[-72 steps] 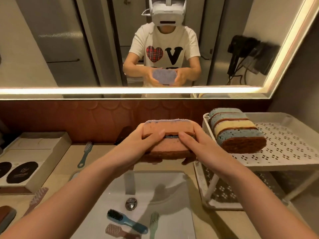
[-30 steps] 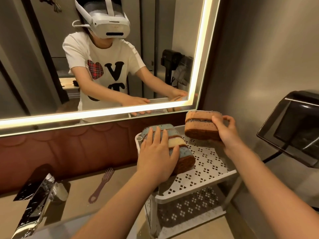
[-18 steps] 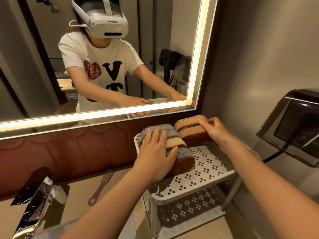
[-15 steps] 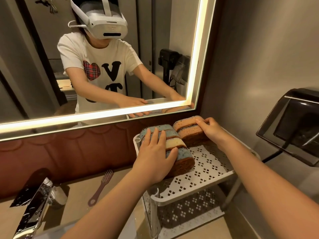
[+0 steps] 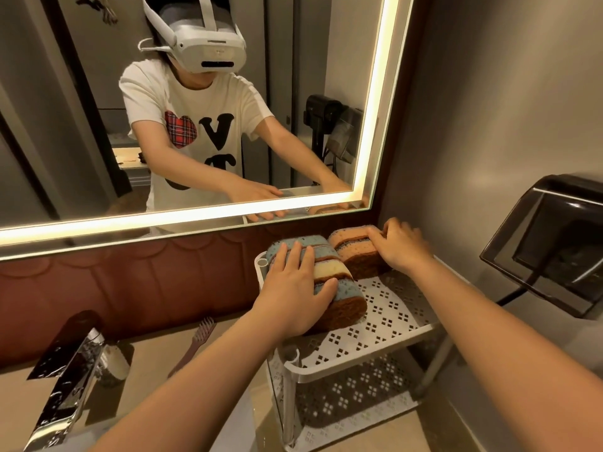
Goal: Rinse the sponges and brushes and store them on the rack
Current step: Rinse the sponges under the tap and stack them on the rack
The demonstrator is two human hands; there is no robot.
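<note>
A white perforated rack [image 5: 388,324] stands on the counter at the right. On its top shelf a row of blue and yellow sponges [image 5: 342,288] stands on edge. My left hand [image 5: 293,288] lies flat on that row with straight fingers. Behind the row, two orange sponges [image 5: 352,249] sit at the back of the shelf. My right hand [image 5: 401,246] holds them from the right side, fingers curled over their top edge. A mauve brush [image 5: 195,340] lies on the counter left of the rack.
A chrome faucet [image 5: 68,380] juts up at the lower left. A lit mirror [image 5: 195,109] hangs above the counter. The grey wall and a dark wall-mounted box [image 5: 551,243] stand close on the right. The rack's lower shelf [image 5: 352,396] holds nothing visible.
My right hand carried the orange sponges from over the sink to the rack and lowered them onto the shelf's back. My left hand came to rest on the sponge row.
</note>
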